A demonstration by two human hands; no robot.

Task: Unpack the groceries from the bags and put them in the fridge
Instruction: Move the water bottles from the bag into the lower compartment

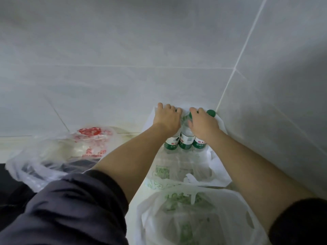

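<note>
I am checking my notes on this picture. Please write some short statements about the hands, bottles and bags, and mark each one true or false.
1. Both hands reach into the same white bag. True.
2. The bottles have red caps. False: the caps that show are green.
3. The right hand rests on the bottle tops. True.
4. The left hand holds the bag with red print. False: that bag lies apart, to the left.
5. The bottles stand upright. True.

The hands hide the bottles' tops; blurred bag contents are unreadable.
</note>
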